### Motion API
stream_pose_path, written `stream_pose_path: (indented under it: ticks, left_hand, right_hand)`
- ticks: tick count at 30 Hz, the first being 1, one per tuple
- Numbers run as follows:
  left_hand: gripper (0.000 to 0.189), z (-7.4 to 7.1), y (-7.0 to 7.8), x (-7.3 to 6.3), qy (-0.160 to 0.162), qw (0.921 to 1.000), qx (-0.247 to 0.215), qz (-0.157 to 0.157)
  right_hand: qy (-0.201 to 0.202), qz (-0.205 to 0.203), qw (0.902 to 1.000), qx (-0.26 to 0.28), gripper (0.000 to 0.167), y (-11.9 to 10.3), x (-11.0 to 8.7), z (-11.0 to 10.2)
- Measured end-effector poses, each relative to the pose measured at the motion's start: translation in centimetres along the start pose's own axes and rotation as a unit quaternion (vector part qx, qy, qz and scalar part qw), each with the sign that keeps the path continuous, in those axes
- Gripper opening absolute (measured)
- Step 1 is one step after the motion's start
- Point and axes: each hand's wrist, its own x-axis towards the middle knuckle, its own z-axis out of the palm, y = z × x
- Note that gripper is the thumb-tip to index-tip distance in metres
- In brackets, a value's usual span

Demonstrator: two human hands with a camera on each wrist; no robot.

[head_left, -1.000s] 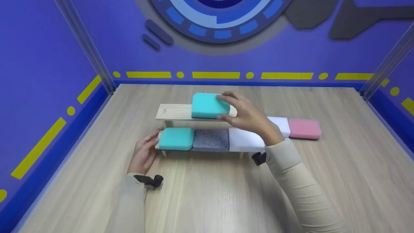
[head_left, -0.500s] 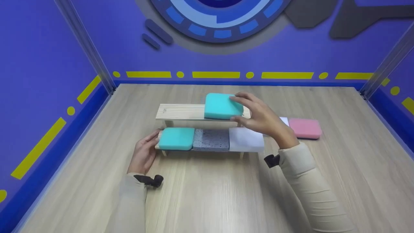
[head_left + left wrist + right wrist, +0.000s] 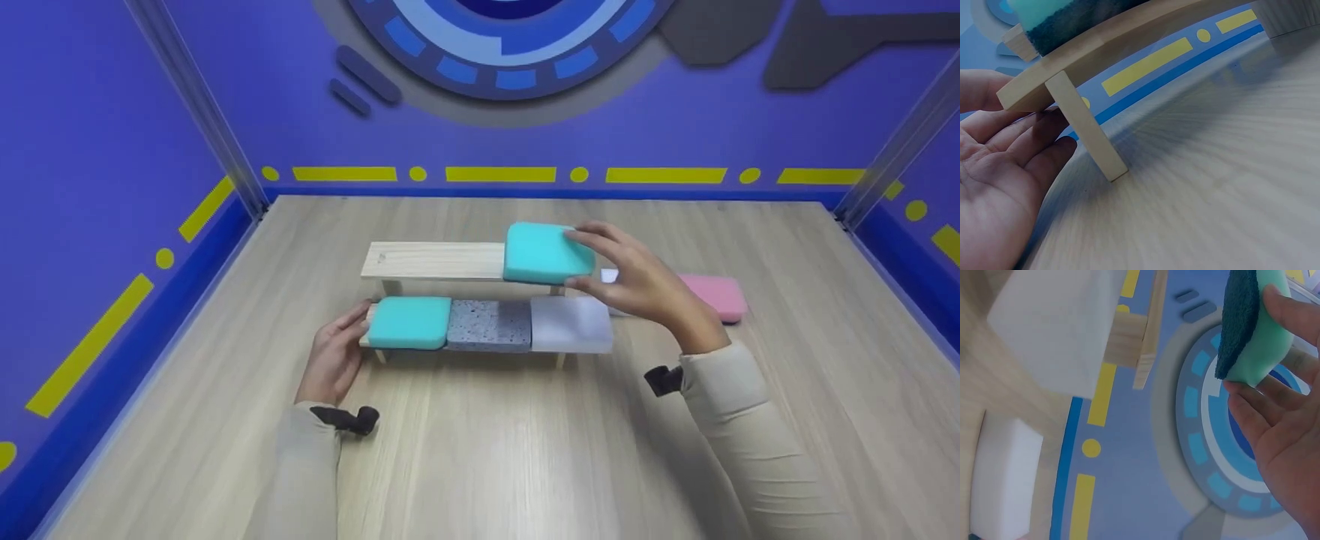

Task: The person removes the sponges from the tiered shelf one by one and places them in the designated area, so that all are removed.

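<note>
A turquoise sponge (image 3: 546, 253) with a dark scouring pad underneath is held in my right hand (image 3: 641, 281), thumb and fingers at its right side. It hangs over the right end of the two-tier wooden stand's upper plank (image 3: 442, 259); the right wrist view shows a gap between them. My left hand (image 3: 335, 352) holds the left end of the lower tier, its fingers (image 3: 1039, 138) under the plank beside the leg. On that tier lie another turquoise sponge (image 3: 409, 322), a grey speckled block (image 3: 490, 325) and a white block (image 3: 571, 324), side by side.
Right of the stand, a pink sponge (image 3: 718, 296) lies on the wooden table (image 3: 480, 450), partly behind my right hand. A second white block (image 3: 1006, 475) lies next to it, mostly hidden in the head view. Blue panels (image 3: 480, 142) enclose the back and sides.
My right hand has carried the turquoise sponge rightward along the upper plank, baring more of the wood on the left. My left hand has stayed in place.
</note>
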Motion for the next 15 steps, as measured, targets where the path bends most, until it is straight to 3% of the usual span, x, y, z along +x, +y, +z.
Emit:
stream_pose_path:
  ticks: [15]
  left_hand:
    - [0.053, -0.1, 0.0, 0.0, -0.006, 0.9998, -0.017, 0.003]
  right_hand:
    - [-0.003, 0.028, 0.9996, 0.007, 0.061, 2.1, -2.2, -0.5]
